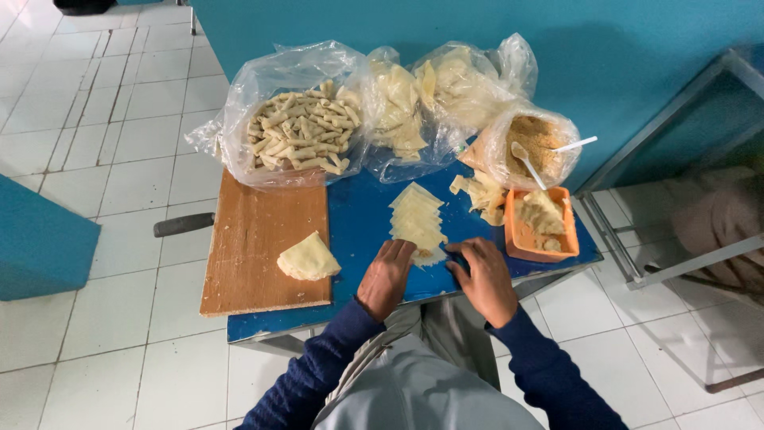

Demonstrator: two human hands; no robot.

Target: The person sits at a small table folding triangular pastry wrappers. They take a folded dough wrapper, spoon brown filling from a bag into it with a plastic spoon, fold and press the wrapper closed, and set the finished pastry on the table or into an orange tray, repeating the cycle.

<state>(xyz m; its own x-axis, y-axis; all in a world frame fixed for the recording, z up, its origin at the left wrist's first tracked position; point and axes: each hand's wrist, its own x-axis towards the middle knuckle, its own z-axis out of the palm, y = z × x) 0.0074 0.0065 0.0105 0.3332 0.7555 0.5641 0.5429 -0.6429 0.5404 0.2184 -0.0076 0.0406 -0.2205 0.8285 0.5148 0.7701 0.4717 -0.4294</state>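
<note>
Fingers (400,253) of the left hand (387,277) lie close together and press flat on the near edge of a pale pastry sheet (430,256), while those of the right hand (484,279) curl inward at the sheet's right side, apparently pinching or tucking its edge; the exact grip is hidden by the knuckles. This sheet lies at lower centre of the frame on the blue table (360,215), touching the near end of an overlapping row of wrapper sheets (417,215) that runs toward the upper centre. An orange tub (541,236) with pale filling stands just right of the hands, and behind it an open bag of crumbs (535,145) holds two white spoons. At upper left a clear bag of finished rolls (301,131) rests partly on a wooden board (259,247), on which one folded wrapper (308,258) lies apart. Two further bags of wrappers (434,91) sit at upper centre. Judged from the hand posture, the step in hand is folding or rolling a single wrapper. The next move would call for even pressure from both hands, so that the thin sheet closes tightly without tearing.
</note>
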